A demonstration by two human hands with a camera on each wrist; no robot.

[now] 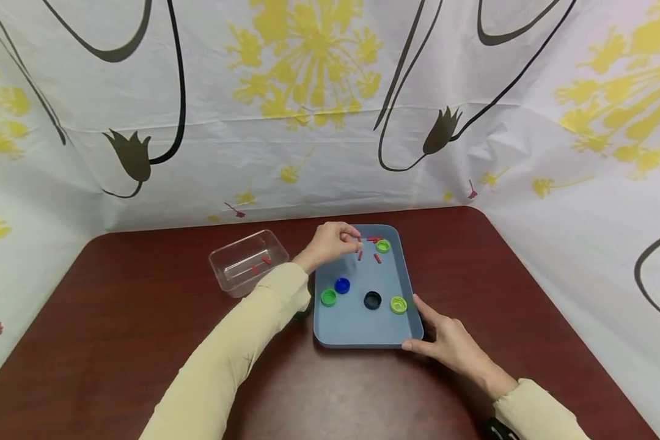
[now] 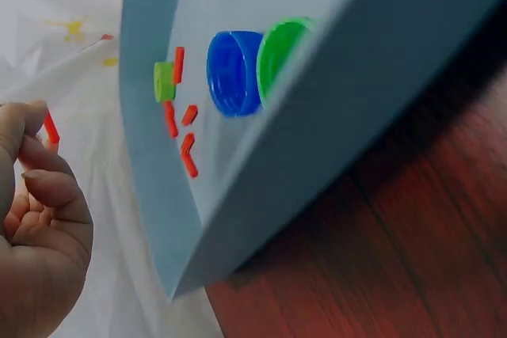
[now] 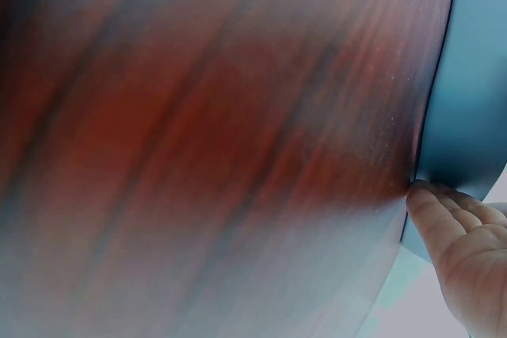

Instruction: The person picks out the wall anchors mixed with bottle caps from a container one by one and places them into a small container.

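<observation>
My left hand [image 1: 332,240] is over the far left part of a blue-grey tray [image 1: 357,333]. Its thumb and fingertips pinch a small red stick [image 2: 51,127], seen best in the left wrist view. Several more red sticks [image 1: 377,258] lie at the tray's far end, around a lime bottle cap [image 1: 383,246]. Closer in are a blue cap [image 1: 342,286], a green cap [image 1: 329,297], a black cap [image 1: 372,300] and another lime cap [image 1: 398,305]. Against the tray's near right corner rests my right hand [image 1: 453,343], fingers along the side and thumb at the front edge.
Left of the tray stands a clear plastic container [image 1: 232,278] with red sticks inside. Behind my left sleeve, a dark object [image 1: 304,311] is partly hidden beside the tray. The dark wooden table [image 1: 115,342] meets a patterned white cloth [image 1: 319,183] at its back and sides.
</observation>
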